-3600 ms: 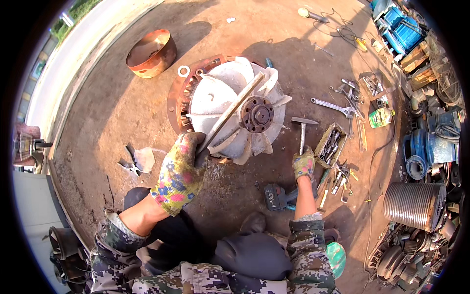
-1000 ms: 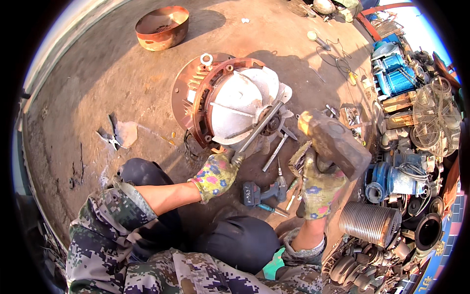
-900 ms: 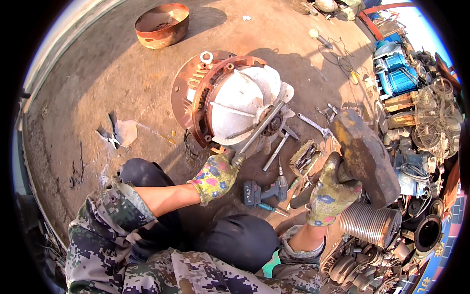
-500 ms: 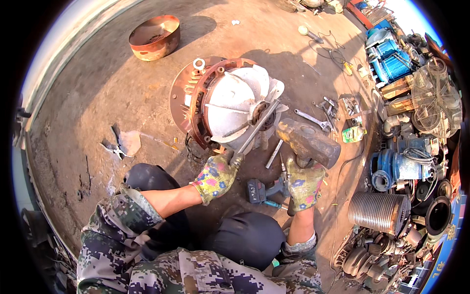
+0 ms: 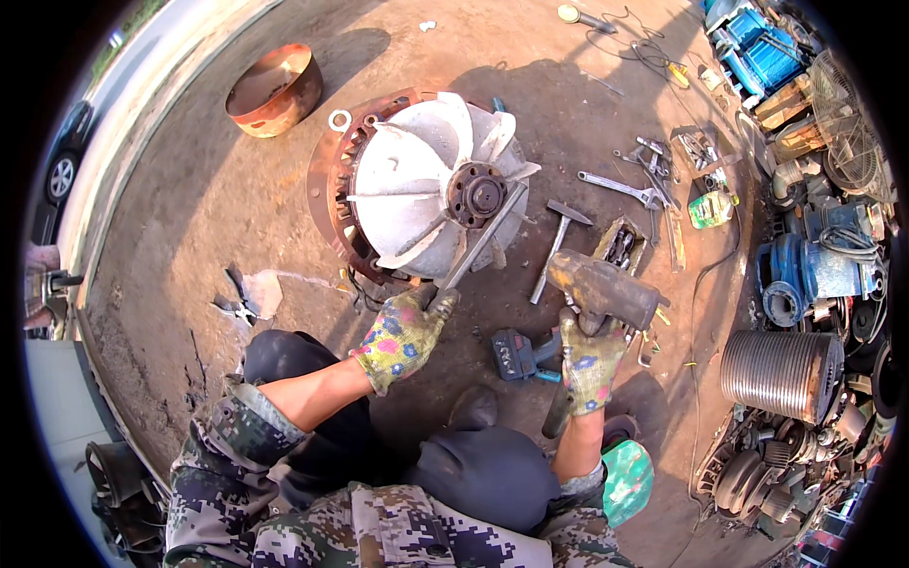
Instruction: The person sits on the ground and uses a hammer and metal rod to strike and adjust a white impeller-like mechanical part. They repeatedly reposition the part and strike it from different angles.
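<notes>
My gloved left hand [image 5: 405,333] is closed around the near end of a long metal bar [image 5: 485,237]. The bar slants up to the right, its far end beside the dark bolted hub [image 5: 476,195] of a motor's whitish finned end cover [image 5: 402,189]. Whether its tip touches the hub I cannot tell. To the right, my gloved right hand [image 5: 591,364] grips a sledgehammer [image 5: 606,292] just below its heavy, worn head. The head is off the motor, and the handle runs down past my wrist. Both gloves are yellowish with a flower pattern.
Around the motor lie a smaller hammer [image 5: 561,248], an adjustable wrench [image 5: 620,187], a cordless power tool [image 5: 523,354] and pliers [image 5: 239,298]. A rusty round drum [image 5: 276,90] stands at the far left. Motors and scrap parts, with a coiled cylinder [image 5: 782,375], line the right side.
The view has shifted, and the hub now shows fully beside the bar. The sledgehammer's head sits a little farther from the motor. Both hands keep their hold.
</notes>
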A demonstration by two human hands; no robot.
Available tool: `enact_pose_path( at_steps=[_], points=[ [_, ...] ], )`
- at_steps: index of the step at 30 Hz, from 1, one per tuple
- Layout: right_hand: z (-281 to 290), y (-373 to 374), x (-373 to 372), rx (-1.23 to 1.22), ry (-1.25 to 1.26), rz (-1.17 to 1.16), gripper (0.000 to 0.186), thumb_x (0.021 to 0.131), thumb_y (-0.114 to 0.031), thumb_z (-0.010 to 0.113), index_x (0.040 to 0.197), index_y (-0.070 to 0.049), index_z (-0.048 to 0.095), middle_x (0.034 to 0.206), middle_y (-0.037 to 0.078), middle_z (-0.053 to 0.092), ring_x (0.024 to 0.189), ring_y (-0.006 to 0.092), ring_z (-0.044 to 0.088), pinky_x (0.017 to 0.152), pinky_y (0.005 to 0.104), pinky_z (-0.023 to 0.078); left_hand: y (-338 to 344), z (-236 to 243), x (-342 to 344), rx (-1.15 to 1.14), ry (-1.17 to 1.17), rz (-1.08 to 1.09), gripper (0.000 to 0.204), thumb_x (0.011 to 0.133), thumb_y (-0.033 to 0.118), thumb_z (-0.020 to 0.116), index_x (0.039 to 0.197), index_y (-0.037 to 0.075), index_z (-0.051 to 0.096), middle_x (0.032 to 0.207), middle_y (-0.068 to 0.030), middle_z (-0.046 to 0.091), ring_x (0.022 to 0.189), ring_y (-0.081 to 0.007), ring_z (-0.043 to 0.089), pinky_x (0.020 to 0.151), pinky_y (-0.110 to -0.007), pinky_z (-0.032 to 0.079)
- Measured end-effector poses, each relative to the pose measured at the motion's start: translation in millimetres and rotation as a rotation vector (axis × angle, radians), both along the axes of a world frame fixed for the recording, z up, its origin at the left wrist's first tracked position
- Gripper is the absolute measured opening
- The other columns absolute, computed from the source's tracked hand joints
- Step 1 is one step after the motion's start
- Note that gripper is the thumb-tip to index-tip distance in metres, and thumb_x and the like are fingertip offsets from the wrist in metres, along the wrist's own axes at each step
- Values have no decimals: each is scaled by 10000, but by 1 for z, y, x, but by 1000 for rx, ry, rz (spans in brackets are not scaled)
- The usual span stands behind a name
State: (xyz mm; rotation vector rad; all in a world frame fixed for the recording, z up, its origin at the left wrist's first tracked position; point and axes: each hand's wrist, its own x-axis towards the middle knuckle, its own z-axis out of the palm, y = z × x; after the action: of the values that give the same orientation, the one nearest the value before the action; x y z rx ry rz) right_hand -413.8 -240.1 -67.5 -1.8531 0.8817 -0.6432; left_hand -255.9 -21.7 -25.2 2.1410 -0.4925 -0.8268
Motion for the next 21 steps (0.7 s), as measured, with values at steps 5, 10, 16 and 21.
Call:
enact_pose_path(
  at_steps=[5,10,16,21],
  points=[
    [21,6,37,-285,40,-2,333,863,-120,805,1164,-5,719,1144,157,760,1075,280,727,925,399,555,1,-11,3,6,-29,26,447,1074,374,552,1192,-39,675,903,-309,700,896,-460,696,771,-509,513],
    [31,12,81,-551,229,150,261,861,-247,775,911,7,739,864,218,745,795,429,721,729,472,578,2,-20,4,-55,-73,62,484,1076,381,544,1242,-60,656,938,-312,710,919,-469,696,796,-509,517],
    [45,6,81,-438,112,113,236,864,-222,762,863,12,733,793,218,720,768,422,712,687,472,561,-7,-19,1,-17,-98,78,513,1076,391,543,1271,-73,640,999,-331,704,970,-463,695,829,-508,519],
    [94,11,62,-121,-163,-149,129,934,-101,731,928,27,719,699,84,694,559,159,633,530,344,484,5,-19,0,11,-52,93,504,1073,397,551,1242,-68,651,992,-327,704,965,-459,699,822,-503,521]
  ],
)
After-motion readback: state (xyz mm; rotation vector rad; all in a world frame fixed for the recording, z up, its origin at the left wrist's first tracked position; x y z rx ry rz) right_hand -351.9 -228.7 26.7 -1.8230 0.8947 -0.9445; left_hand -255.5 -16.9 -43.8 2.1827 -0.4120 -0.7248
